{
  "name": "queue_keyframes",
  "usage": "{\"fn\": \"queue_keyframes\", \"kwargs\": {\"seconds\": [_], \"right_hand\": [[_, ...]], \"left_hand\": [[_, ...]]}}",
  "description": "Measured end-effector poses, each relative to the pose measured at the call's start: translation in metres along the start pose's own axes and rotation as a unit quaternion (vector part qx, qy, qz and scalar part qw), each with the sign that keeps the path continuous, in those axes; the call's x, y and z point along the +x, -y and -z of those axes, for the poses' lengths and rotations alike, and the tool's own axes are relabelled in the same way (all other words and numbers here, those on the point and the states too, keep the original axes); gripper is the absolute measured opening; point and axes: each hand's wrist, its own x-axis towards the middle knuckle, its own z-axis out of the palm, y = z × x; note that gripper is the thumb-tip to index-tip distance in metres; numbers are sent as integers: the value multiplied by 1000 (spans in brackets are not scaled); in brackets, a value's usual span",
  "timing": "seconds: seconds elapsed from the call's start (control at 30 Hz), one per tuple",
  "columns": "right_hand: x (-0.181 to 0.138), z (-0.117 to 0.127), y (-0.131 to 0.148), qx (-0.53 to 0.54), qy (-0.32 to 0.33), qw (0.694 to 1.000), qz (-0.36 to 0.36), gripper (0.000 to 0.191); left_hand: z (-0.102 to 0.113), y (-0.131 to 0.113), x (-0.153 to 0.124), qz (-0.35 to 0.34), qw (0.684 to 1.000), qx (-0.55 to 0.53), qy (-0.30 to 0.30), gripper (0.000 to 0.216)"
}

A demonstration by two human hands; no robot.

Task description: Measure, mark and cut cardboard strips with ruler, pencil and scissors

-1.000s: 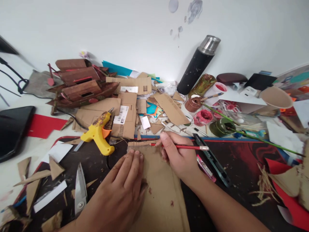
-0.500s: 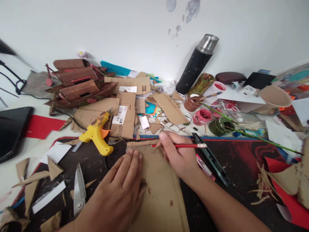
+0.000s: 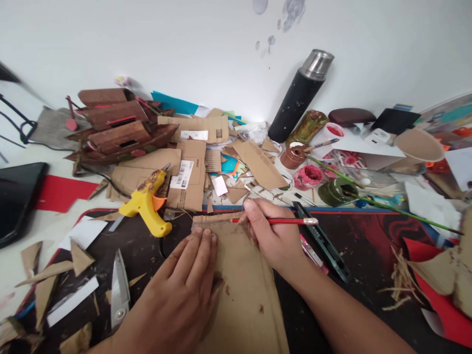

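My left hand (image 3: 180, 290) lies flat, fingers together, pressing on a long piece of brown cardboard (image 3: 243, 295) on the dark mat. My right hand (image 3: 271, 236) grips a red pencil (image 3: 280, 221), its tip at the cardboard's far edge and its metal end pointing right. A yellow glue gun (image 3: 145, 204) lies just left of the cardboard. Beside my right wrist lie a black utility knife (image 3: 322, 246) and a pink pen (image 3: 311, 255).
Scissors (image 3: 120, 290) and cardboard offcuts lie at the left. A brown cardboard boat model (image 3: 118, 128), cardboard scraps, a black flask (image 3: 300, 96), paint pots (image 3: 311, 177) and brushes crowd the back. Red paper (image 3: 442, 295) sits at the right, a dark tablet (image 3: 16, 196) far left.
Both hands have stayed almost still on the cardboard; the view has shifted slightly.
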Motion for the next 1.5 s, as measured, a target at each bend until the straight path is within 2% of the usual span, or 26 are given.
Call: {"fn": "queue_keyframes", "kwargs": {"seconds": [0.57,1.27,1.5], "right_hand": [[0,-1,-2,-32,12,999,8,44],[0,-2,-11,109,-28,992,-62,53],[1,5,-13,82,-28,995,-55,54]], "left_hand": [[3,0,2,6,1000,-2,-12,57],[-2,0,0,0,1000,6,-7,61],[1,-1,3,4,1000,25,-17,61]]}}
